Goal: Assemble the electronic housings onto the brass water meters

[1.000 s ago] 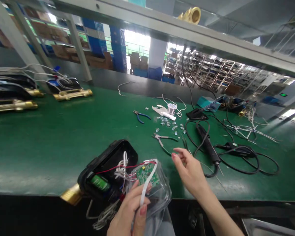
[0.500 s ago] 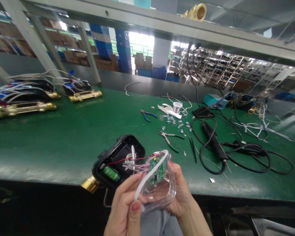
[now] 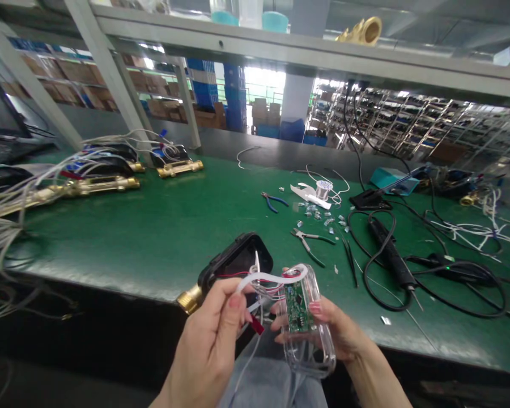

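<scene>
My left hand [image 3: 208,334] pinches a white rubber gasket strip [image 3: 272,276] between thumb and fingers, near thin red and white wires. My right hand [image 3: 327,328] grips a clear plastic cover [image 3: 312,351] from below, with a green circuit board [image 3: 298,306] inside it. Wires run from the board to an open black meter housing [image 3: 238,262], which has a brass pipe fitting [image 3: 190,299] at its end. The housing rests at the bench edge, partly hidden behind my left hand.
The green workbench [image 3: 195,215] holds diagonal cutters [image 3: 308,241], blue-handled pliers [image 3: 274,201], tweezers [image 3: 349,260], scattered small clear parts [image 3: 318,214], a solder spool [image 3: 322,190], and a black soldering iron [image 3: 391,255] with cables. Brass meters with wires lie at the left.
My right hand has come from beside the cover to grip it, and my left hand now pinches the white strip. The view has swung left and the cover has turned upright.
</scene>
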Available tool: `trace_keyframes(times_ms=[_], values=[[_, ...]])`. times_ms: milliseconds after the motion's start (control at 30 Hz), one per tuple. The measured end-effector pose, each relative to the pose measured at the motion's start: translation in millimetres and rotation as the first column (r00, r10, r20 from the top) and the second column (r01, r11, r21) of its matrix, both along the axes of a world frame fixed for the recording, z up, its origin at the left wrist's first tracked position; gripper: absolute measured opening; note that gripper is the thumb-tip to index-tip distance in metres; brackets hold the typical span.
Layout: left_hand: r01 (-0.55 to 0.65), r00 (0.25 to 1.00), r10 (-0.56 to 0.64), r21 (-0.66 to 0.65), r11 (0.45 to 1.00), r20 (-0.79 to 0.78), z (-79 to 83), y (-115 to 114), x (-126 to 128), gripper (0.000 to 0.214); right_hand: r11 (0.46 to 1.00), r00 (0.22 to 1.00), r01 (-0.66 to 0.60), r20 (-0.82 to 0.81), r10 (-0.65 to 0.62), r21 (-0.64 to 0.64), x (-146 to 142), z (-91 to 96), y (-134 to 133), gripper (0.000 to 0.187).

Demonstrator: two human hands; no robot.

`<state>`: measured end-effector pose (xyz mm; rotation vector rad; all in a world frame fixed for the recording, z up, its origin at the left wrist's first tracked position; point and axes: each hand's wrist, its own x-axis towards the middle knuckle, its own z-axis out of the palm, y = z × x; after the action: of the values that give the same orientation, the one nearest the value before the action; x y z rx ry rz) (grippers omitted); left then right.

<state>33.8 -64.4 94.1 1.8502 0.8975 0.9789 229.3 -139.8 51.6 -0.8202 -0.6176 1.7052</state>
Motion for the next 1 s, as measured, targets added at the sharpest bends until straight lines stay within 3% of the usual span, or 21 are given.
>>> trace_keyframes(times_ms=[67,167,267,333,400,433,533,633,700,800,867,900,933,1000], values=[[0.186,0.977,-0.192,-0.072,0.980,-0.095,15.0,3.5,-1.6,0.023,1.000,0.997,-0.014,0.080,0.014,0.006,0.0,2.7,-0.8,0.085],[0.382,0.864,-0.436,-0.236,0.894,-0.252,39.0,8.5,-0.3,0.034,0.994,0.984,-0.064,0.171,0.048,0.090,-2.2,8.0,1.4,0.089],[0.453,0.744,-0.591,-0.415,0.789,-0.311,58.5,14.3,4.4,0.031,0.990,0.982,-0.049,0.186,0.024,0.132,-5.2,9.3,4.4,0.078],[0.453,0.743,-0.628,-0.516,0.727,-0.231,63.8,19.0,9.5,0.024,0.993,0.986,0.021,0.160,-0.039,0.113,-7.8,8.0,5.7,0.067],[0.457,0.795,-0.602,-0.576,0.678,-0.079,62.1,25.3,15.3,0.028,0.991,0.989,0.075,0.115,-0.088,0.110,-10.8,6.6,6.0,0.059],[0.450,0.833,-0.553,-0.577,0.682,-0.003,59.3,29.3,17.9,0.031,0.989,0.991,0.086,0.091,-0.097,0.118,-12.1,6.4,5.7,0.057],[0.348,0.937,-0.306,-0.536,0.769,0.169,49.5,42.9,21.5,0.031,0.988,0.993,0.097,0.049,-0.103,0.121,-13.9,7.0,3.4,0.058],[0.163,0.961,-0.024,-0.496,0.853,0.275,44.6,53.7,17.1,0.026,0.983,0.984,0.170,-0.056,-0.166,0.069,-11.6,5.8,1.5,0.058],[0.085,0.963,0.040,-0.444,0.892,0.266,43.7,54.8,11.7,0.025,0.972,0.965,0.232,-0.132,-0.225,0.042,-9.7,1.9,1.8,0.055],[-0.004,0.993,0.040,-0.308,0.951,0.108,39.5,45.1,4.7,0.027,0.963,0.957,0.268,-0.124,-0.263,0.021,-9.9,-8.3,3.8,0.053],[-0.097,0.995,0.096,-0.091,0.991,-0.015,32.2,33.8,3.1,0.025,0.968,0.967,0.249,-0.065,-0.248,0.021,-12.6,-16.9,4.7,0.054],[-0.137,0.988,0.142,0.081,0.987,-0.056,27.3,27.8,3.6,0.023,0.970,0.970,0.243,-0.025,-0.243,0.028,-14.5,-21.4,5.0,0.054],[-0.167,0.977,0.197,0.281,0.945,-0.082,21.6,22.3,5.0,0.020,0.971,0.972,0.235,0.011,-0.236,0.039,-16.2,-25.9,5.3,0.055],[-0.227,0.952,0.306,0.619,0.752,-0.023,9.3,14.2,10.6,0.015,0.971,0.969,0.229,0.073,-0.234,0.074,-18.4,-34.7,6.3,0.056]])
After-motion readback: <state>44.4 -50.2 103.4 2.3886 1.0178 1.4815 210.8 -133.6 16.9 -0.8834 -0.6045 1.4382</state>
